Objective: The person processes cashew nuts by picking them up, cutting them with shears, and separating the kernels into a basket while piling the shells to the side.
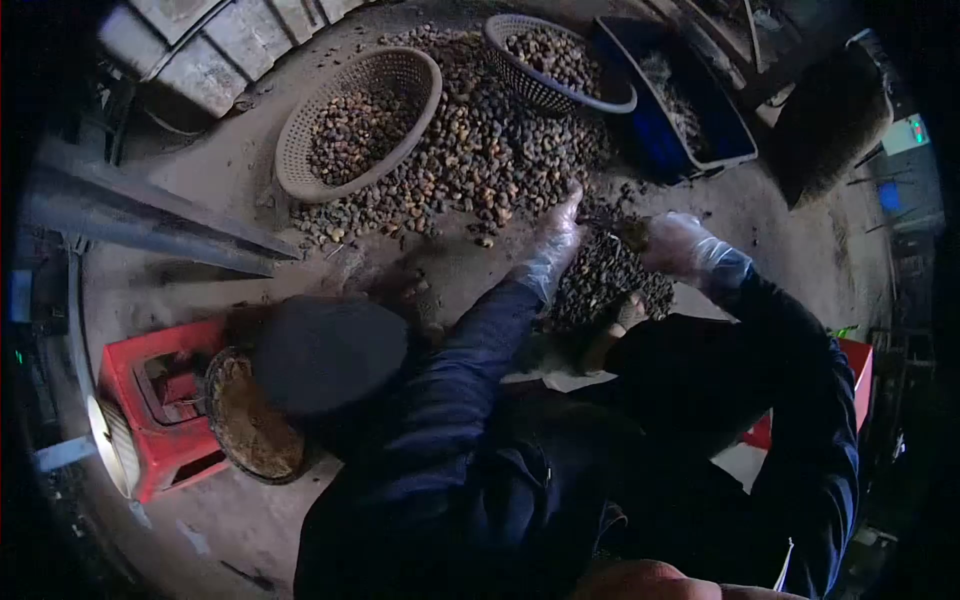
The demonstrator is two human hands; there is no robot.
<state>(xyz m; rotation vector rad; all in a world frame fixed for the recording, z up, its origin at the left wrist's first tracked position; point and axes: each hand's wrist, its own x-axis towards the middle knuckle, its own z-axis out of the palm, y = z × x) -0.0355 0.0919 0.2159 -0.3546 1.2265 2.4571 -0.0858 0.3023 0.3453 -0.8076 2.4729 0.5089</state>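
Note:
My left hand (pixel 556 243), in a clear plastic glove, is held edge-on at the near border of a large heap of brown, nut-like pieces (pixel 487 165). One fingertip points forward; the other fingers look curled and are mostly hidden. Across from it, my right hand (pixel 680 244), gloved the same way, is closed around something dark and brownish that I cannot make out. Below and between both hands lies a smaller pile of darker pieces (pixel 605 282), close to a foot (pixel 630 312).
Two perforated baskets, one beige (pixel 425 110) and one grey (pixel 505 75), hold similar pieces. A blue crate (pixel 735 140) stands at the back right. On the left are a metal post (pixel 150 215), a red plastic stool (pixel 130 375) and a round brown-filled container (pixel 255 430).

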